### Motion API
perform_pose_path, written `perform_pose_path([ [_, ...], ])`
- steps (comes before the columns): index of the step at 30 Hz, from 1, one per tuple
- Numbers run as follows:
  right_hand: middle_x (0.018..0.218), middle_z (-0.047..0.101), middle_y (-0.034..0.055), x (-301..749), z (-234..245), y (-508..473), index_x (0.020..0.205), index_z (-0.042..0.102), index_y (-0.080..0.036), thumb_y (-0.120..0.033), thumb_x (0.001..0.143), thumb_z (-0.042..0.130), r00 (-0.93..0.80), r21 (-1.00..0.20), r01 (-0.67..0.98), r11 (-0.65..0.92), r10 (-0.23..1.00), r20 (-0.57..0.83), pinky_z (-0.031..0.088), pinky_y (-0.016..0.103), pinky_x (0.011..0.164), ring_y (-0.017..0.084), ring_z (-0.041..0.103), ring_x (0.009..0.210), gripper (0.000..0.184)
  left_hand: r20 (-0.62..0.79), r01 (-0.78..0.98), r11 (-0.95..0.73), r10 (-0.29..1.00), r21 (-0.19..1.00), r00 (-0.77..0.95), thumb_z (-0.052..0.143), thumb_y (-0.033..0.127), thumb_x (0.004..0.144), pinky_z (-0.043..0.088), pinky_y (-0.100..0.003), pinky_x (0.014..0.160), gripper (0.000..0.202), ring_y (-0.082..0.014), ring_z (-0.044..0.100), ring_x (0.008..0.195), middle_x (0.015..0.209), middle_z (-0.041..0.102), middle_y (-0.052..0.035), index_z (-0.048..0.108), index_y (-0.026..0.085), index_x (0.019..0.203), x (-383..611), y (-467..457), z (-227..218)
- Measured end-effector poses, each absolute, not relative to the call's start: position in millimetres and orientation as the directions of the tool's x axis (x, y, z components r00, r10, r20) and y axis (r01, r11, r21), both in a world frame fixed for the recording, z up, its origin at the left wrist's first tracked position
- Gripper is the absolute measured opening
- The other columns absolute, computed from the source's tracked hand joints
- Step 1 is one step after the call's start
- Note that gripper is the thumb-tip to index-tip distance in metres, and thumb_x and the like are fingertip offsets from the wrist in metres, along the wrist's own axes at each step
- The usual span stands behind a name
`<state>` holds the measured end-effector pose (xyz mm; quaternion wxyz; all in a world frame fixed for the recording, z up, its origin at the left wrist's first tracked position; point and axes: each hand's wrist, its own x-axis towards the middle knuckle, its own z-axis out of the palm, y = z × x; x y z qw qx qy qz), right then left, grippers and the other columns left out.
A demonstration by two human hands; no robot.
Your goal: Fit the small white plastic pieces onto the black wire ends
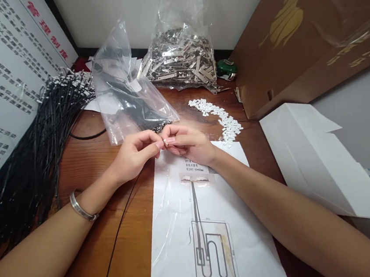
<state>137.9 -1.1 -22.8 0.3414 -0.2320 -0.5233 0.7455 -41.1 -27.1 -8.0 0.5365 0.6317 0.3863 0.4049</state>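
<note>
My left hand (136, 152) and my right hand (189, 146) meet fingertip to fingertip above the wooden table (85, 166), both pinched on a tiny part that is too small to name. A thin black wire (118, 231) runs from under my left hand toward the near edge. Under my right hand lies a paper sheet (210, 224) with a drawn wire diagram and a sample piece taped to it. A silver bracelet (81, 206) sits on my left wrist.
A bundle of black wires (31, 154) fills the left side. A clear bag (127, 91) and a bag of metal clips (180, 59) stand behind the hands. Small white pieces (218, 115) lie to the right. A brown carton (302, 33) and white box (316, 160) crowd the right.
</note>
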Motion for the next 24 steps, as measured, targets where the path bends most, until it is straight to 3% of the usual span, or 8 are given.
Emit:
perform_pose_path([
  [24,0.049,0.046,-0.0064,138.0,-25.4,-1.0,0.073,0.056,-0.015,-0.028,0.077,0.063,-0.673,-0.933,-0.292,-0.211,0.739,0.044,0.012,0.022,0.043,0.004,0.028,0.042,0.015,0.162,0.012,-0.183,0.9,0.983,0.405,0.065,0.025,0.083,0.038,-0.022,0.053,0.017,-0.0067,0.045,0.049,0.058,0.062,0.0017,0.064,0.015,0.07,-42.0,-26.3,-9.7],
])
